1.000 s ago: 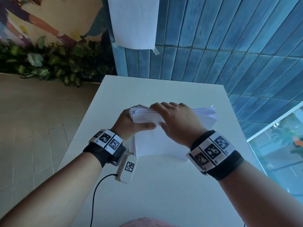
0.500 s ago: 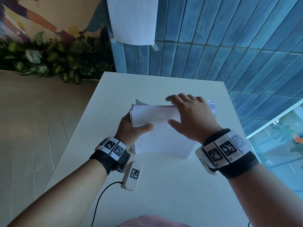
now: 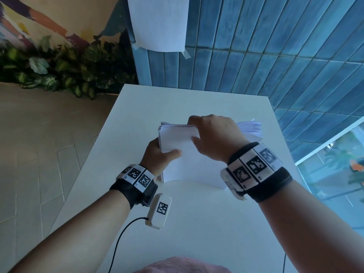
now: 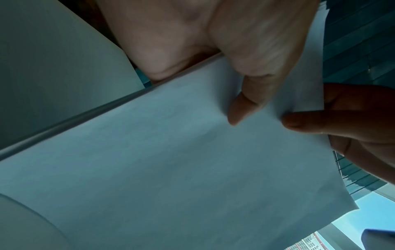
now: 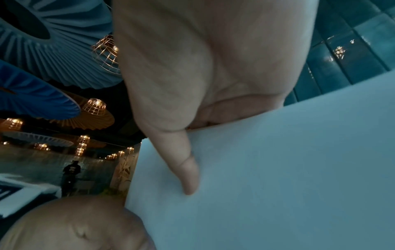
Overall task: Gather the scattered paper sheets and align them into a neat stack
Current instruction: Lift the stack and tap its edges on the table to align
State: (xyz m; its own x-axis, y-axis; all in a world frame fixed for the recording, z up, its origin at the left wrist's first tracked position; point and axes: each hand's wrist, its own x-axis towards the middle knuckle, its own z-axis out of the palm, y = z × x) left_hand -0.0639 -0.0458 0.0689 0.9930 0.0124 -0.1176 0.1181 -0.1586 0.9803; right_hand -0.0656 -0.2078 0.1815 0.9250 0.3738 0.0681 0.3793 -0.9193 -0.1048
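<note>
The stack point(image 3: 183, 154) of white paper is held above the white table point(image 3: 197, 223), tilted, with its near edge low by the tabletop and its far edge raised; whether that near edge touches the table I cannot tell. The left hand point(image 3: 157, 156) grips the stack at its left side: the thumb lies across the top sheet and the other fingers are under the paper, hidden in the head view. The right hand point(image 3: 214, 138) is curled over the far edge, gripping it — the thumb presses on the top sheet and the fingers go down behind the sheets. In the left wrist view the stack point(image 4: 171, 160) fills most of the picture, the left thumb point(image 4: 241, 108) rests flat on it, and the right hand point(image 4: 352, 121) is seen dark at the right edge. In the right wrist view the right thumb point(image 5: 188, 172) points down along the paper point(image 5: 278, 177) near its left edge, and the left hand point(image 5: 74, 225) appears below at the corner. The far-right sheets point(image 3: 250, 128) are not aligned — their edges fan out past the right hand. A white sheet point(image 3: 159, 22) is taped on the blue tiled wall point(image 3: 275, 46) behind the table.
</note>
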